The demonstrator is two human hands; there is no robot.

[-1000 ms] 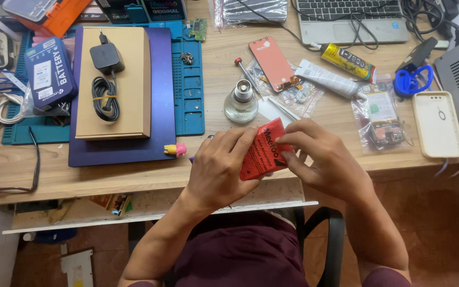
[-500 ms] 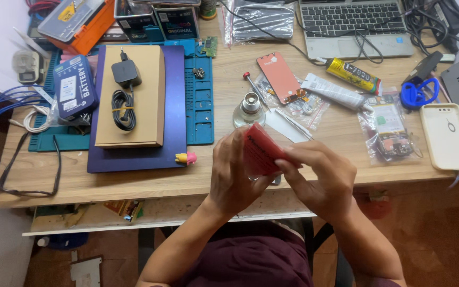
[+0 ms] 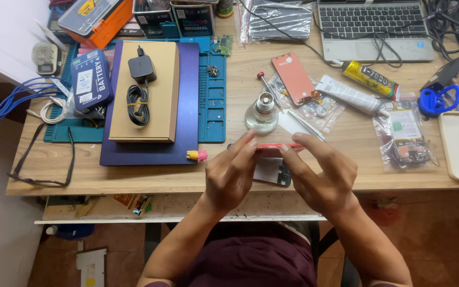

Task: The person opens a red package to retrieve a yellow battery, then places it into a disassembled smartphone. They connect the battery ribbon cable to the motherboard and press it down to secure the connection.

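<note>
Both hands, left hand [image 3: 232, 172] and right hand [image 3: 320, 175], pinch a thin red phone panel [image 3: 274, 147] edge-on at the frame's centre, above the surface [image 3: 134, 178], where a fingertip slip could drop it onto the glass bottle [image 3: 262, 111] just above.

Above a cluttered wooden desk [image 3: 134, 178], a left hand [image 3: 229, 178] and a right hand [image 3: 322, 178] pinch a thin red panel [image 3: 273, 147] edge-on between their fingertips. A dark phone [image 3: 273, 172] lies just beneath them; a small glass bottle [image 3: 262, 112] stands just beyond, a cardboard box [image 3: 158, 114] farther left.
</note>
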